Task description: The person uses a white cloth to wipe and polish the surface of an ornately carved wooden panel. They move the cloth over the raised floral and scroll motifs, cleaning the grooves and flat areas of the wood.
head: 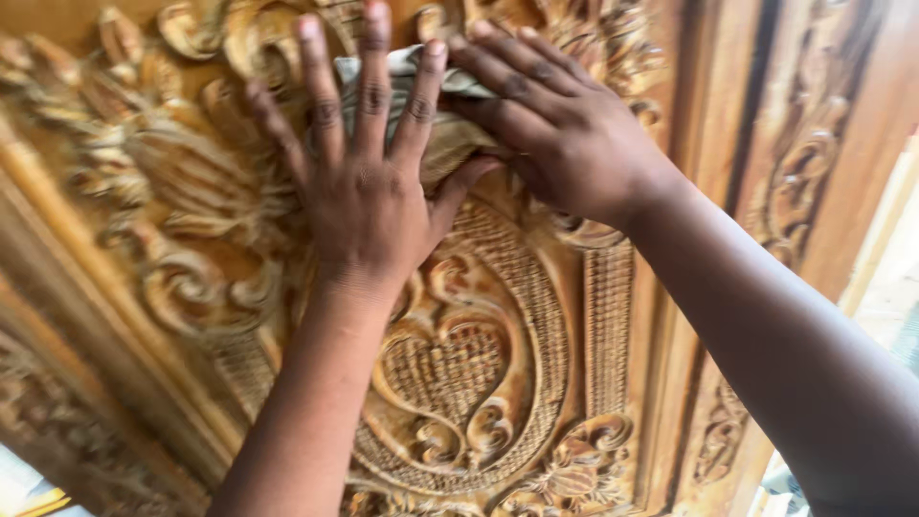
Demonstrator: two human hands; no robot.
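Observation:
A carved wooden panel [479, 383] fills the view, golden-brown, with scrolls, leaves and a heart-shaped medallion. My left hand [364, 182] lies flat on it with fingers spread, pressing a crumpled greyish cloth [450, 144] against the carving near the top. My right hand [565, 124] comes in from the right and also presses on the cloth, its fingers pointing left over it. Most of the cloth is hidden under both hands.
A raised moulded frame [96, 325] runs along the panel's left side. A second carved strip [795, 182] stands at the right. Bright daylight and pale ground [890, 287] show past the right edge.

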